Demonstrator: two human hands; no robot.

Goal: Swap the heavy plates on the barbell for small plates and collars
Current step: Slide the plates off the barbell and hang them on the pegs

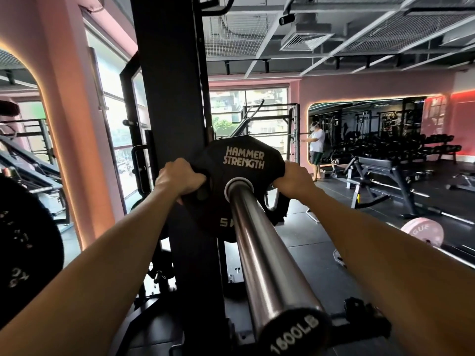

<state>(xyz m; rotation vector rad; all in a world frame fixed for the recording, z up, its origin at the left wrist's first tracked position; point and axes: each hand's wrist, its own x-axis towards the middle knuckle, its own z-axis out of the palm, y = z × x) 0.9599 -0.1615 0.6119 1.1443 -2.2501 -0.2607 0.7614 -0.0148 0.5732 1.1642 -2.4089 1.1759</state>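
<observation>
Pink gym walls and a dark grid ceiling surround a black power rack upright that rises just left of centre. From the lower edge of the view a steel barbell sleeve runs forward and upward, its black end cap stamped "1600LB" nearest the camera.

Threaded on the sleeve, far from the end cap and close beside the upright, sits a small black plate printed "HAMMER STRENGTH" in pale letters, with a partly hidden "5" low on its face. Both bare arms reach out to it. The left hand has its grip wrapped around the plate's left edge, fingers curled over and out of sight behind the rim. The right hand has its grip closed the same way on the plate's right edge.

At the far left, a large black plate fills the edge of the view. On the right, a pink plate stands on the dark floor, and beyond it are a black bench and dumbbell racks below a lit mirror. A person in a white shirt stands in the distance near a window.
</observation>
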